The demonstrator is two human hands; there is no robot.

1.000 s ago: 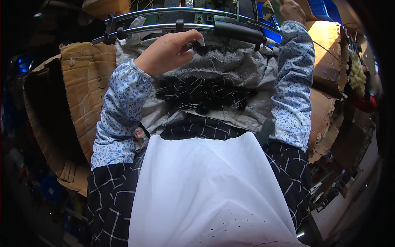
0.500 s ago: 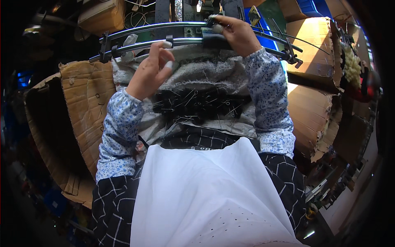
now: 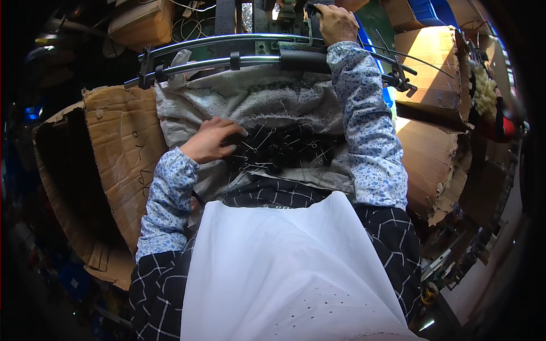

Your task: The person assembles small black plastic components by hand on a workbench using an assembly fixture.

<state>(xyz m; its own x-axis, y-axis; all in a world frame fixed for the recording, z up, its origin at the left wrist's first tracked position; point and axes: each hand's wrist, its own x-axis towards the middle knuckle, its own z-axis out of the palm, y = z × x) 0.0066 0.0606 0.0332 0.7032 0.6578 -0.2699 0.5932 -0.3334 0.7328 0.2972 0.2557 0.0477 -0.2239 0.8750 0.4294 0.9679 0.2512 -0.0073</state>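
A heap of black bristly pieces [image 3: 278, 145] with thin looped wires sticking out, like small wire-stemmed brushes, lies on a grey cloth [image 3: 216, 94] across my lap. At the heap's left edge is my left hand [image 3: 211, 141], fingers bent and thumb apart, with nothing visible between them. Up at the machine [image 3: 264, 25], beyond the metal rails, my right hand [image 3: 338, 25] is closed on a small black bristly piece [image 3: 311, 9]. Its fingertips are partly hidden, so the grip shows only in part.
Two curved metal rails [image 3: 256, 59] with black clamps and a black sleeve [image 3: 304, 60] run between me and the machine. An opened cardboard box [image 3: 122, 153] stands at left. More cartons [image 3: 426, 159] and a blue bin [image 3: 429, 12] are at right.
My left hand has come down from the near rail to the heap. My right hand has moved forward past the rails, toward the machine.
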